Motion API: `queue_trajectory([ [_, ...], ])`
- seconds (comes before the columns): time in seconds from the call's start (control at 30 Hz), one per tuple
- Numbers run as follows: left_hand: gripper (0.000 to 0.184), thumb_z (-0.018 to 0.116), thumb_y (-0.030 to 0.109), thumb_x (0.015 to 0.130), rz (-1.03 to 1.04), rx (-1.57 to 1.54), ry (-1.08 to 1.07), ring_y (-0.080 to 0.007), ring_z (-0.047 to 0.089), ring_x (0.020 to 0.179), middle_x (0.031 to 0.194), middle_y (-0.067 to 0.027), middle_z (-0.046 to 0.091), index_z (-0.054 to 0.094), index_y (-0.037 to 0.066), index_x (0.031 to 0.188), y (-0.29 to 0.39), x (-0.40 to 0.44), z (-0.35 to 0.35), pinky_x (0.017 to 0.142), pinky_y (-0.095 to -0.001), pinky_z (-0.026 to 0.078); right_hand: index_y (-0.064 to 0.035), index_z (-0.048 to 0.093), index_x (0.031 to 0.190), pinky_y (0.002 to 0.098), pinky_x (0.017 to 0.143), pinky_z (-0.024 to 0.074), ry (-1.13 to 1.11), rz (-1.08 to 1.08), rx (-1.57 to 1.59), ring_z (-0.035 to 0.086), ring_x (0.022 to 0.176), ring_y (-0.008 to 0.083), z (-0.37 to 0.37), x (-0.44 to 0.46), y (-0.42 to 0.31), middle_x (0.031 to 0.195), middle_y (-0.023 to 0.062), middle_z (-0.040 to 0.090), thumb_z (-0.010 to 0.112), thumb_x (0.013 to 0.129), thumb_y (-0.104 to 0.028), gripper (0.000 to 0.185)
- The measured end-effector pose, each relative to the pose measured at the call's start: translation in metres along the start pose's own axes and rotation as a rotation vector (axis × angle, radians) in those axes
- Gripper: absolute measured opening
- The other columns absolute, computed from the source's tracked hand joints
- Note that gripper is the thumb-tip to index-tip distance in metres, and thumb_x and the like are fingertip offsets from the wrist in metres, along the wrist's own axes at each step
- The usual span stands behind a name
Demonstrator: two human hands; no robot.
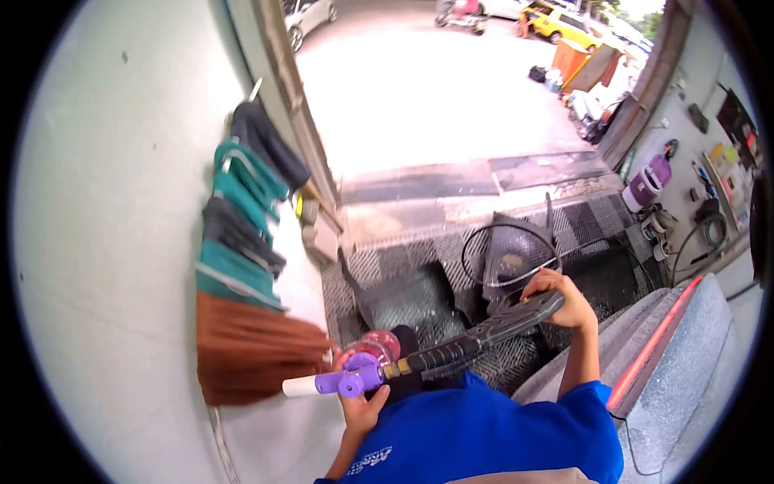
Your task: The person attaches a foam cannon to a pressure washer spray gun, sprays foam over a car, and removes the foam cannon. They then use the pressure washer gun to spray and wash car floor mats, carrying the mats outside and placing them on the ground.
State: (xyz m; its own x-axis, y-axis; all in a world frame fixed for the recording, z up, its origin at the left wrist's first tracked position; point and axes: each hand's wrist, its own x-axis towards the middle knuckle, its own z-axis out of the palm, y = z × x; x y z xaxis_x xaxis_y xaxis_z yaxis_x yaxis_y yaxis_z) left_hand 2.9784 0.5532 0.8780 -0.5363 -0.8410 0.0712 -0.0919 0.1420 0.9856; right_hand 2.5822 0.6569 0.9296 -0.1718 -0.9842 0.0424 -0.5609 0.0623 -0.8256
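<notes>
A black pressure washer gun (476, 339) lies across the front of my body, its brass fitting (396, 369) joined to a purple foam cannon head (361, 374) with a white nozzle (300, 387) pointing left. Under the head sits a clear bottle with pinkish liquid (379, 345). My left hand (364, 410) is closed round the cannon head and bottle, its thumb below the purple part. At the gun's handle end, my right hand (564, 300) is wrapped round the grip; part of its fingers is hidden behind the gun.
Several black car floor mats (415, 302) lie on the grated floor, with a hose (468, 250) looped over them. Teal, dark and brown cloths (258, 343) hang along the left wall. Grey panels with a red strip (677, 379) stand close on my right. A doorway opens onto a bright street.
</notes>
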Motion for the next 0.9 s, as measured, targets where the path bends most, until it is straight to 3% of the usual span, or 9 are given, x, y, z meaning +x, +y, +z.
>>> queue_trajectory([
  [0.1,0.083,0.063,-0.003,0.071,-0.071,-0.217,0.096,-0.0234,0.032,0.124,0.134,-0.0129,0.028,0.015,0.002,0.138,-0.011,0.044,0.005,0.105,-0.0371,0.026,-0.0072,0.063,0.077,0.0381,0.094,0.0377,0.059,0.044,0.004,0.060,0.077,0.0239,-0.004,0.017,0.007,0.075,0.0049,0.063,0.067,0.049,-0.007,0.029],
  [0.2,0.072,0.068,0.001,0.066,-0.062,-0.193,0.124,-0.0255,0.037,0.120,0.132,-0.0149,0.030,0.032,0.000,0.128,-0.038,0.091,0.003,0.101,-0.0383,0.031,-0.0073,0.063,0.079,0.0454,0.100,0.0320,0.072,0.087,-0.035,0.060,0.081,0.0244,-0.002,0.033,0.024,0.077,0.0041,0.063,0.067,0.048,-0.008,0.031],
  [0.33,0.070,0.068,0.001,0.066,-0.077,-0.123,0.070,-0.0251,0.038,0.119,0.126,-0.0153,0.037,0.033,-0.002,0.127,-0.070,0.164,0.001,0.101,-0.0370,0.031,-0.0073,0.063,0.080,0.0460,0.102,0.0300,0.137,0.122,0.019,0.060,0.082,0.0254,0.006,0.069,0.065,0.077,0.0034,0.063,0.067,0.046,-0.008,0.035],
  [0.47,0.073,0.071,0.003,0.070,-0.077,-0.205,0.029,-0.0237,0.045,0.113,0.121,-0.0146,0.042,0.028,-0.003,0.129,-0.103,0.234,-0.009,0.099,-0.0364,0.034,-0.0053,0.064,0.082,0.0337,0.085,0.0439,0.103,0.252,0.107,0.061,0.079,0.0241,0.005,0.141,0.101,0.073,0.0049,0.062,0.067,0.047,-0.004,0.036],
  [0.57,0.067,0.067,-0.002,0.072,-0.056,0.056,-0.001,-0.0236,0.047,0.111,0.116,-0.0144,0.045,0.028,-0.002,0.126,-0.083,0.293,-0.022,0.097,-0.0364,0.037,-0.0044,0.064,0.085,0.0298,0.074,0.0463,0.047,0.233,0.063,0.061,0.078,0.0216,-0.006,0.216,0.109,0.076,0.0061,0.063,0.068,0.049,-0.002,0.036],
  [0.7,0.062,0.070,-0.002,0.069,-0.208,-0.335,-0.008,-0.0215,0.050,0.106,0.113,-0.0130,0.046,0.033,0.001,0.119,-0.055,0.381,-0.025,0.092,-0.0352,0.041,-0.0037,0.065,0.089,0.0287,0.074,0.0470,0.096,0.259,0.238,0.061,0.080,0.0184,-0.007,0.283,0.126,0.085,0.0081,0.064,0.071,0.053,-0.001,0.036],
  [0.8,0.062,0.070,-0.003,0.067,-0.079,-0.028,-0.013,-0.0209,0.050,0.105,0.113,-0.0118,0.046,0.035,0.002,0.118,-0.089,0.436,-0.035,0.093,-0.0343,0.040,-0.0027,0.066,0.085,0.0295,0.074,0.0470,0.237,0.337,0.271,0.062,0.079,0.0224,-0.004,0.301,0.134,0.081,0.0084,0.065,0.068,0.050,-0.003,0.036],
  [0.83,0.066,0.071,-0.004,0.066,-0.033,0.066,-0.106,-0.0198,0.050,0.104,0.113,-0.0105,0.046,0.035,0.002,0.120,-0.094,0.462,-0.035,0.093,-0.0335,0.040,-0.0033,0.066,0.087,0.0289,0.073,0.0474,0.251,0.310,0.224,0.062,0.079,0.0206,-0.010,0.304,0.136,0.085,0.0087,0.065,0.071,0.056,-0.002,0.031],
  [0.9,0.067,0.072,-0.004,0.065,-0.077,0.029,-0.164,-0.0195,0.050,0.105,0.113,-0.0102,0.046,0.036,0.002,0.121,-0.096,0.500,-0.031,0.093,-0.0332,0.040,-0.0034,0.066,0.086,0.0288,0.073,0.0475,0.319,0.381,0.238,0.062,0.078,0.0208,-0.008,0.305,0.143,0.084,0.0086,0.065,0.071,0.057,-0.003,0.030],
])
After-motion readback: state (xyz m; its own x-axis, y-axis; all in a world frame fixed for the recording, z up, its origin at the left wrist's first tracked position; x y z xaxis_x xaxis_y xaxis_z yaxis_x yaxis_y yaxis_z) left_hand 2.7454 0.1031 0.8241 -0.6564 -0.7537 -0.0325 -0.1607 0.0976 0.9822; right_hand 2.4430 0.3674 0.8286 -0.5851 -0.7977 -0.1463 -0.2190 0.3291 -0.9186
